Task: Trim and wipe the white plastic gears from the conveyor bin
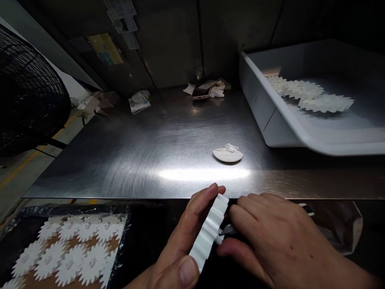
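My left hand (180, 249) grips a white toothed plastic gear (209, 230) edge-on, thumb at its near end and fingers along its far side, just below the front edge of the steel table (150, 152). My right hand (276, 241) is closed around a small dark metal tool (226, 230) whose tip touches the gear's side; the tool is mostly hidden by the fingers.
A white tray (270, 120) at the right holds several white gears (309, 94). A small white scrap pile (227, 154) lies mid-table. A box of many gears (69, 253) sits lower left. A black fan (27, 92) stands at left. A phone and papers (204, 89) lie at the back.
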Available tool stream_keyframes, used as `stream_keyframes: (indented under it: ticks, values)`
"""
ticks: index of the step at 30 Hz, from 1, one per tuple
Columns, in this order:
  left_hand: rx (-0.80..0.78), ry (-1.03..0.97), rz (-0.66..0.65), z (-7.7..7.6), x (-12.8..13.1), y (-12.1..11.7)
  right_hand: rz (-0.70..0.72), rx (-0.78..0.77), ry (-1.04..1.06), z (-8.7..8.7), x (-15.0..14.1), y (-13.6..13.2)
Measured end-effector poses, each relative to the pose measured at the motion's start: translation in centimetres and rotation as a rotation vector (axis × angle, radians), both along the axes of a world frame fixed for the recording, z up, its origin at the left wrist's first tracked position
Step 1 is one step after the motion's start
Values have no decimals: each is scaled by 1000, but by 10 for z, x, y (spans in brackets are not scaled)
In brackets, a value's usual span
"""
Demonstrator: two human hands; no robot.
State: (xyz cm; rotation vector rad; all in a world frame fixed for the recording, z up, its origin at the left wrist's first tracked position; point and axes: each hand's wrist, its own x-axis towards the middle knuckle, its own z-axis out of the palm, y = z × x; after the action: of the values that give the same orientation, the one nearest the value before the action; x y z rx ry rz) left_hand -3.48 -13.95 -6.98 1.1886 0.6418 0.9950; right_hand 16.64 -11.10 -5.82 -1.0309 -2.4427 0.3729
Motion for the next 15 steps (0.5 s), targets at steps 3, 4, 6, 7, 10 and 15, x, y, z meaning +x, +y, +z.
stream_keyframes:
  ticks: [3, 4, 6, 7, 10, 15]
  values:
    - [28, 31, 13, -1, 0, 2, 2, -20, 18, 0, 0, -1]
    - [28, 30, 14, -1, 0, 2, 4, -29, 28, 0, 0, -1]
    - [30, 14, 11, 0, 1, 1, -5, -40, 43, 0, 0, -1]
    - [27, 8, 10, 0, 1, 1, -14, -39, 46, 1, 1, 0]
    - [22, 35, 11, 2, 0, -1, -37, -17, 38, 1, 1, 1]
    - [78, 117, 48, 0, -2, -1, -27, -7, 27, -1, 2, 2]
